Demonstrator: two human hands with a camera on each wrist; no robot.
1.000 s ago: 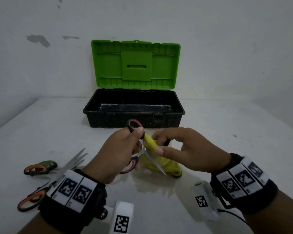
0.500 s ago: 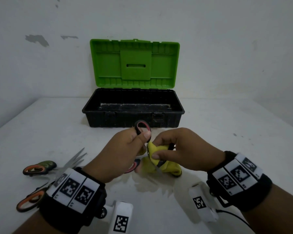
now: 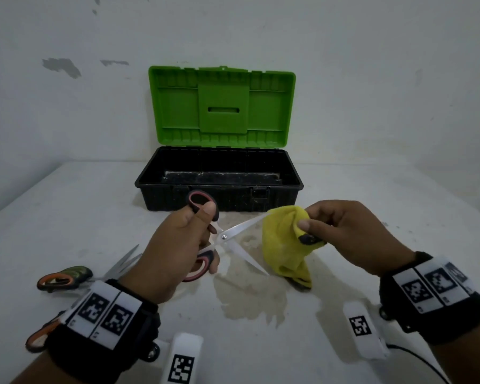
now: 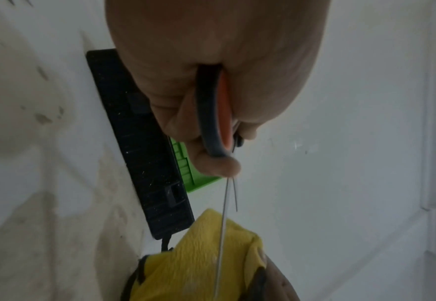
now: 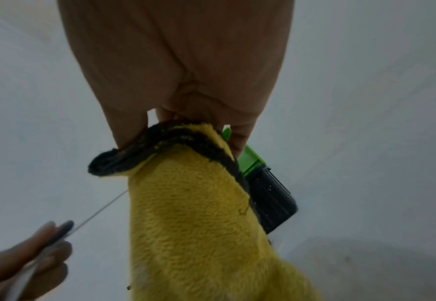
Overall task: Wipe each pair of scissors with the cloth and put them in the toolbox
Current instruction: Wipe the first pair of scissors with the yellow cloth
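Note:
My left hand [image 3: 189,239] grips the black-and-red handles of a pair of scissors [image 3: 233,231] whose blades are spread wide apart above the table. My right hand [image 3: 344,231] pinches a yellow cloth [image 3: 283,245] with a dark edge around the tip of the upper blade; the lower blade points down-right, bare. In the left wrist view the scissors [image 4: 212,122] run edge-on into the cloth [image 4: 198,260]. In the right wrist view the cloth [image 5: 198,213] hangs from my fingers. The toolbox [image 3: 219,187], black with a raised green lid, stands open behind my hands.
Two more pairs of scissors with orange handles lie at the left: one [image 3: 64,278] with a dark green grip, another [image 3: 36,339] partly hidden by my left wrist. A damp patch [image 3: 250,297] marks the table under the cloth. A wall stands behind the toolbox.
The scissor blades have spread wider. My right hand has slid the cloth outward along the upper blade to its tip, up and to the right.

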